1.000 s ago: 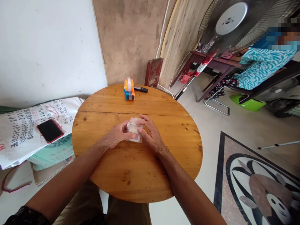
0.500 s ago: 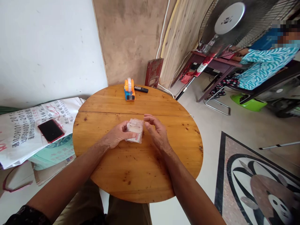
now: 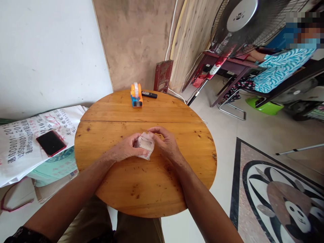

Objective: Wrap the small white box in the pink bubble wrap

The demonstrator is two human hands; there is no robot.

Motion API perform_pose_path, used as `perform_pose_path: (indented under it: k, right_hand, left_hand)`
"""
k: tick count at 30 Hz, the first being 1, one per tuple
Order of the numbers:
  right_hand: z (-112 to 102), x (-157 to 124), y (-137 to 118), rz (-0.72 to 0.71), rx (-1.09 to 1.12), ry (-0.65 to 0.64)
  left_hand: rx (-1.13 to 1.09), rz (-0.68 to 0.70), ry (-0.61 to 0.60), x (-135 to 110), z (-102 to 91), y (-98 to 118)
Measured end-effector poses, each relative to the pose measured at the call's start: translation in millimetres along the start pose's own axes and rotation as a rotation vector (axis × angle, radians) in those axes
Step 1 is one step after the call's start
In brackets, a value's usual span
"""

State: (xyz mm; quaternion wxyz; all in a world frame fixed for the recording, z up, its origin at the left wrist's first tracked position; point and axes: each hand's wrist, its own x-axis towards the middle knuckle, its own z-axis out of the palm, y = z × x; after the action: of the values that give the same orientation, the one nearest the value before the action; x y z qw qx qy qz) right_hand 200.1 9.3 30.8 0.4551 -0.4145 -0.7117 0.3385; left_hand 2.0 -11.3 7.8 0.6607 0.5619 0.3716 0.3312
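A small white box wrapped in clear plastic (image 3: 146, 143) is above the middle of the round wooden table (image 3: 141, 182). My left hand (image 3: 128, 147) is closed around its left side, with the thumb across the near face. Red print shows near the thumb. At the box's upper right, my right hand (image 3: 164, 141) pinches the edge of the plastic wrap between thumb and fingers. The box looks tilted, and its underside is hidden.
At the table's far edge stand an orange and blue tape dispenser (image 3: 136, 96) and a black remote-like object (image 3: 149, 95). A phone (image 3: 51, 143) lies on a white printed sack to the left. A standing fan (image 3: 241, 20) and a seated person (image 3: 283, 69) are at right.
My right hand has come in from being apart and now pinches the plastic. The box has been turned and tilted in my left hand. The view has shifted slightly.
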Motion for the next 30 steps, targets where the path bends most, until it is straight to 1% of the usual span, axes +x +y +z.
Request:
perform_pose_path:
  k: [3, 6, 10, 15, 18, 21, 26, 30]
  right_hand:
    - [2.1, -0.8, -2.1, 0.031, 0.05, 0.047]
    - [4.1, -1.3, -3.4, 0.054, 0.095, 0.066]
    - [5.7, -2.0, -4.6, 0.066, 0.138, 0.084]
    - [7.7, -3.3, -4.0, 0.076, 0.175, 0.079]
    - [9.4, -4.2, -3.1, 0.086, 0.172, 0.071]
    - [12.1, -5.3, -3.3, 0.097, 0.122, 0.066]
    - [16.7, -6.5, -5.5, 0.071, 0.056, 0.027]
    - [18.2, -6.4, -7.2, 0.07, 0.0, -0.001]
  left_hand:
    - [0.013, 0.002, 0.009, -0.6, 0.3, 0.3]
    - [0.024, 0.013, 0.019, -2.3, 1.5, 2.0]
    - [0.071, 0.059, 0.08, -4.3, 3.5, 4.5]
    - [0.141, 0.088, 0.149, -4.1, 6.0, 7.6]
    - [0.112, 0.057, 0.149, -3.3, 7.4, 8.8]
    - [0.078, 0.056, 0.15, -3.2, 8.4, 7.9]
    - [0.262, 0.073, 0.262, -4.4, 8.9, 5.7]
    - [0.384, 0.024, 0.344, -6.7, 8.2, 10.0]
